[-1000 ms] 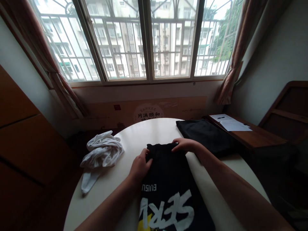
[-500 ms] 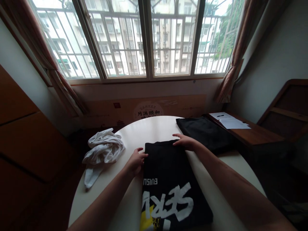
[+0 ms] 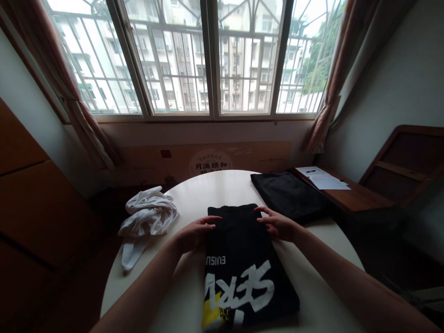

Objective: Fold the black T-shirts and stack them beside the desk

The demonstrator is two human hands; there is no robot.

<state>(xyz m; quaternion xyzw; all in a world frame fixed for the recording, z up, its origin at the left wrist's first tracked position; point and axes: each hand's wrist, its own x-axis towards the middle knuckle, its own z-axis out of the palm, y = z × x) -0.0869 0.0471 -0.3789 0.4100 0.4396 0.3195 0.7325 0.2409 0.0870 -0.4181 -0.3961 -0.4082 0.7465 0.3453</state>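
Left hand (image 3: 192, 231) and right hand (image 3: 277, 224), fingers spread and gripping nothing, press the far end of a narrow-folded black printed T-shirt (image 3: 243, 263) mid-table – final fold undone; crumpled white garment (image 3: 147, 215) at ten o'clock

Your two hands sit at the centre of the frame, on either side of a folded black shirt (image 3: 243, 259) that fills the lower middle of the round tabletop (image 3: 222, 187). Bare tabletop lies open above the shirt, toward the upper centre, and in a strip down the lower left beside your left hand (image 3: 192, 233). A crumpled white garment (image 3: 147, 215) blocks the left edge. A folded dark garment (image 3: 287, 194) blocks the upper right, near your right hand (image 3: 279, 225). At the far right, a wooden desk (image 3: 354, 201) carrying papers (image 3: 324, 180) adjoins the tabletop.
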